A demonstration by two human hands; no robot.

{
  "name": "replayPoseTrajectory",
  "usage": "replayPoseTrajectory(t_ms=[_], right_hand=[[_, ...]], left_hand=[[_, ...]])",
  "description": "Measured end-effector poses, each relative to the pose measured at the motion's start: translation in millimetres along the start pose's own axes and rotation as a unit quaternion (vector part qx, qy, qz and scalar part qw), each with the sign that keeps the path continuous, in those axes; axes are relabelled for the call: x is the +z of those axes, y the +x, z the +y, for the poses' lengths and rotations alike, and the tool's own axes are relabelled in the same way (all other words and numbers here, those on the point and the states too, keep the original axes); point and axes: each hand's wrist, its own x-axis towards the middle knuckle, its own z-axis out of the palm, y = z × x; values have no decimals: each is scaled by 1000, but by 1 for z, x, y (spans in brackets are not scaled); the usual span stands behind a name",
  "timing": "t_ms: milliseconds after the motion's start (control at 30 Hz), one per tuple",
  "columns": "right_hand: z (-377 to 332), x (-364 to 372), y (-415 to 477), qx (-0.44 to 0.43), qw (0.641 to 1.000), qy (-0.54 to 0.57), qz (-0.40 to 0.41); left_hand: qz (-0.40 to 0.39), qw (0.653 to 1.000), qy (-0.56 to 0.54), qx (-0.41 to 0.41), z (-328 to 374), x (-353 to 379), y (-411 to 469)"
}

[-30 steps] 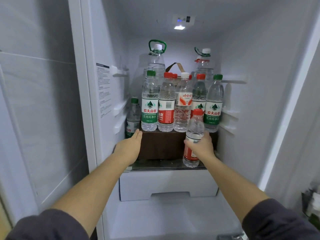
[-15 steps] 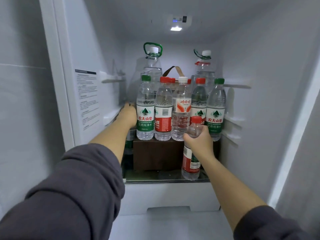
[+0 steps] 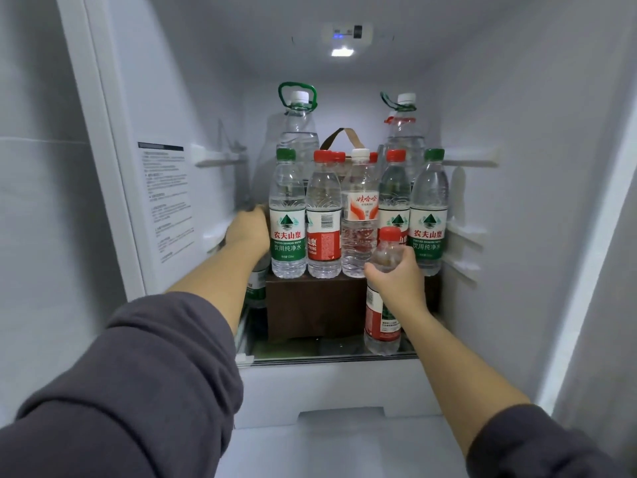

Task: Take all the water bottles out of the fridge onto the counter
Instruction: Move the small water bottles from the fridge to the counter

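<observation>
Low at the front right of the fridge point(image 3: 524, 236), the right hand point(image 3: 398, 284) is curled round the sloping shoulder of a small red-capped bottle point(image 3: 381, 322), its fingers closed on clear plastic just under the cap. This bottle is upright, with a glossy red label round its waist. Its base is at the glass shelf point(image 3: 331, 355), though whether it touches the shelf cannot be told.

Across the compartment, the left hand point(image 3: 246, 232) reaches in beside the smooth white wall with its back to the camera, over the top of a low green-labelled bottle point(image 3: 256, 288). Its fingers are hidden, so its grasp cannot be told. Both forearms are bare below soft dark grey sleeves point(image 3: 155, 374).

Between the hands sits a matte brown box point(image 3: 310, 305), blocky and square-edged. On its top five slim clear bottles stand in a close row:
- a left green-capped bottle point(image 3: 287, 215)
- a red-labelled bottle point(image 3: 324, 219)
- a white-capped bottle point(image 3: 358, 208) with rippled sides
- a half-hidden red-capped bottle point(image 3: 394, 188)
- a right green-capped bottle point(image 3: 429, 208)

Behind the row rise a left jug point(image 3: 298, 122) and a right jug point(image 3: 405, 129), both broad-shouldered with white caps and looped green carry handles. A tan strap point(image 3: 341, 138) arches between them.

Under the shelf is a moulded white drawer point(image 3: 327, 388). A printed sticker point(image 3: 165, 201) lies flat on the left wall, and a small rectangular light point(image 3: 342, 51) glows in the ceiling.
</observation>
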Motion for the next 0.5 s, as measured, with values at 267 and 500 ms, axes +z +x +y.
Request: replayPoseTrajectory(t_ms=[267,500], right_hand=[[-11,-4,-9,0,1000,-12,-7],[-14,-9,-11,3,999,-24,-22]], left_hand=[[5,1000,26,8,-2,-45,-60],[-11,994,19,106,23,-99,-78]])
